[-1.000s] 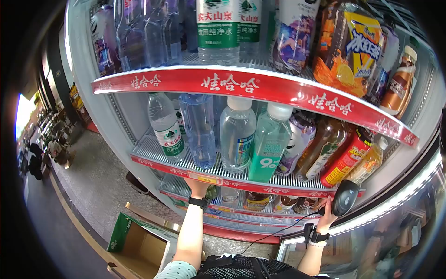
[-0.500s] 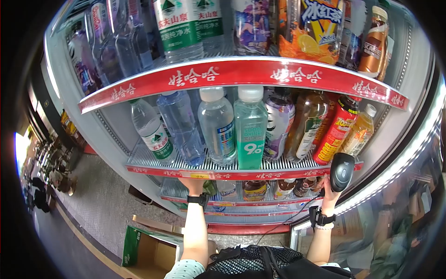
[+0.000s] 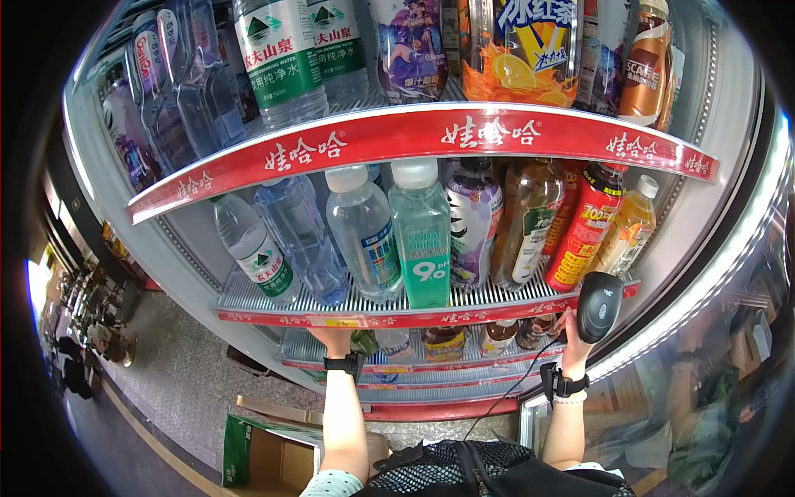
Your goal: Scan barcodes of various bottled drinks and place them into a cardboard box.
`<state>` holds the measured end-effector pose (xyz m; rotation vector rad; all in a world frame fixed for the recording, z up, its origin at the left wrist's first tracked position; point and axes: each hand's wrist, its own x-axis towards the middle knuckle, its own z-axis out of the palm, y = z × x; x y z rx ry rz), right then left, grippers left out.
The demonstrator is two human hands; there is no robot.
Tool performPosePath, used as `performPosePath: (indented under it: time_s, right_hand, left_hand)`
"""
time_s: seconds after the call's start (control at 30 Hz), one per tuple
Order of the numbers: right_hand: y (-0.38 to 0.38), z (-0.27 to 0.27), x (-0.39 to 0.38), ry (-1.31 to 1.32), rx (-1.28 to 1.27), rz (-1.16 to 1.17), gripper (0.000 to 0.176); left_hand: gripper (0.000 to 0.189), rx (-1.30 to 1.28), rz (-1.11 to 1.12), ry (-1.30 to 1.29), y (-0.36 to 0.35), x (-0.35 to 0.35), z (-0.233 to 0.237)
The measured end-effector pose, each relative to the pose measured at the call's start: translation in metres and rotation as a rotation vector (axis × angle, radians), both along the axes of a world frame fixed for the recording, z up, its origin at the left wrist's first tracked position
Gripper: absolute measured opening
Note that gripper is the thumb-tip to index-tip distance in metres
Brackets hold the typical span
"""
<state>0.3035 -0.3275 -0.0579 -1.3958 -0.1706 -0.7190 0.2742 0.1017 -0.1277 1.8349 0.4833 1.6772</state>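
My right hand (image 3: 571, 344) grips a black barcode scanner (image 3: 598, 305) at the right end of the middle shelf's red rail (image 3: 414, 316); its cable (image 3: 505, 398) trails down toward my body. My left hand (image 3: 335, 338) reaches under that rail onto the lower shelf, next to a green bottle (image 3: 363, 341); its fingers are hidden, so I cannot see whether they hold anything. Above the rail stand water bottles (image 3: 364, 236), a teal soda-water bottle (image 3: 422, 236), a purple bottle (image 3: 469, 224), tea bottles (image 3: 522, 224) and a red bottle (image 3: 584, 228).
The cooler's top shelf (image 3: 414, 137) carries large water bottles (image 3: 281, 58) and an orange iced-tea bottle (image 3: 517, 50). The open glass door (image 3: 712, 364) stands at the right. An open green cardboard box (image 3: 269, 451) sits on the floor at lower left. A black mesh bag (image 3: 464, 476) hangs at my chest.
The view has swung left and slightly upward, so the shelves sit more centred. Both hands stay at the lower shelf; the scanner has shifted a little left and up in view.
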Motion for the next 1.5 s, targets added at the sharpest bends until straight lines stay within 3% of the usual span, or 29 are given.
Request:
performPosePath:
  time_s: [0.1, 0.2, 0.27, 0.3, 0.37, 0.4, 0.43, 0.53, 0.6, 0.7, 0.87, 1.03, 1.13, 1.27, 1.37, 1.5]
  right_hand:
    - [0.001, 0.006, -0.004, -0.001, 0.018, 0.031, 0.009]
    - [0.002, 0.01, -0.007, 0.013, -0.034, 0.029, 0.008]
    - [0.002, 0.012, -0.007, 0.03, -0.082, 0.013, 0.008]
    - [0.003, 0.011, -0.006, 0.029, -0.084, 0.017, 0.008]
    - [0.003, 0.006, -0.003, 0.013, -0.103, -0.032, 0.009]
    - [0.003, 0.004, -0.002, 0.015, -0.105, -0.024, 0.009]
    - [0.002, 0.002, -0.001, 0.008, -0.115, -0.038, 0.009]
    - [0.007, 0.01, -0.005, 0.029, -0.112, -0.035, 0.009]
    - [0.007, 0.011, -0.006, 0.059, -0.101, -0.022, 0.008]
    - [0.006, 0.008, -0.004, 0.047, -0.128, -0.062, 0.006]
    - [0.001, 0.008, -0.001, 0.013, -0.184, -0.083, 0.006]
    - [0.002, 0.02, -0.01, 0.062, -0.151, 0.01, 0.006]
    - [-0.002, 0.003, 0.003, 0.03, -0.113, -0.033, 0.009]
    - [0.001, -0.011, 0.017, -0.052, -0.099, -0.083, 0.015]
    - [0.009, -0.003, 0.01, -0.025, 0.011, -0.08, 0.015]
    - [0.006, 0.006, 0.002, -0.025, -0.077, 0.0, 0.013]
  left_hand:
    - [0.037, 0.16, 0.06, 0.017, 0.001, -0.003, 0.002]
    - [0.037, 0.09, 0.028, 0.016, 0.015, 0.004, -0.022]
    - [0.039, -0.177, -0.185, -0.108, 0.017, 0.006, -0.024]
    - [0.039, -0.178, -0.181, -0.109, 0.015, 0.004, -0.018]
    - [0.039, 0.202, 0.037, -0.006, 0.009, -0.001, -0.007]
    - [0.068, -0.118, -0.121, 0.112, 0.004, -0.004, -0.008]
    - [0.044, 0.155, 0.05, -0.057, 0.003, 0.002, -0.002]
    - [0.043, -0.085, -0.1, 0.0, 0.008, 0.0, -0.013]
    - [0.042, 0.163, 0.034, 0.064, -0.001, -0.004, 0.005]
    - [0.041, 0.22, 0.135, 0.095, -0.007, -0.007, 0.017]
    - [0.038, 0.303, 0.115, 0.074, -0.011, -0.009, 0.027]
    - [0.034, 0.279, 0.119, 0.095, -0.012, -0.011, 0.031]
    - [0.026, -0.099, -0.206, 0.018, -0.023, -0.01, 0.041]
    - [0.024, 0.043, -0.084, 0.077, -0.025, -0.012, 0.049]
    - [0.018, 0.01, -0.04, 0.048, -0.026, -0.016, 0.056]
    - [0.019, 0.077, -0.005, 0.147, -0.022, -0.014, 0.049]
